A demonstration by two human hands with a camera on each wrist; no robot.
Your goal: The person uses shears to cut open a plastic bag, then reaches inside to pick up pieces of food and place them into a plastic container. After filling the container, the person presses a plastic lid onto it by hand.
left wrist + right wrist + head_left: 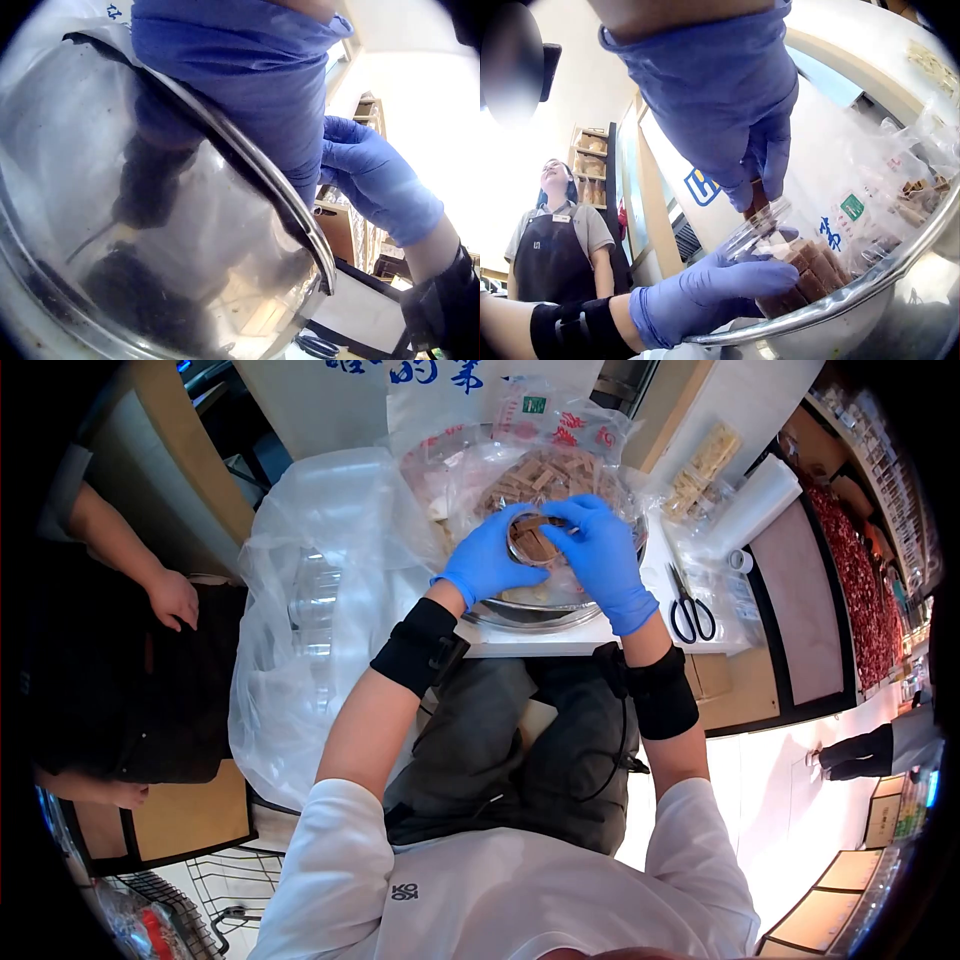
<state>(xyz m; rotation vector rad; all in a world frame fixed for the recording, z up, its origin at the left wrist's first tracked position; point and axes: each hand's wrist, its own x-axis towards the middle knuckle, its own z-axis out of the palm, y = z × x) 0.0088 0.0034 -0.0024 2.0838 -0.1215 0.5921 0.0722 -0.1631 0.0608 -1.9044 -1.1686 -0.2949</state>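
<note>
Both hands wear blue gloves and meet over a wide metal basin (520,622). My left hand (480,563) grips a round, clear plastic jar (742,238), fingers wrapped about its side. Brown snack sticks (530,543) stand packed inside it. My right hand (607,560) pinches one more brown stick (757,199) between thumb and fingers, right at the jar's mouth. A heap of the same sticks (545,475) lies in a clear plastic bag in the basin, just beyond the hands. In the left wrist view, the left glove and the basin rim hide the jar.
Left of the basin, a large translucent bag (290,530) holds clear containers. Black-handled scissors (690,615), a tape roll (740,561) and a plastic roll (752,507) lie to the right. A bag of pale snacks (705,465) sits behind them. Another person (175,598) stands at the left.
</note>
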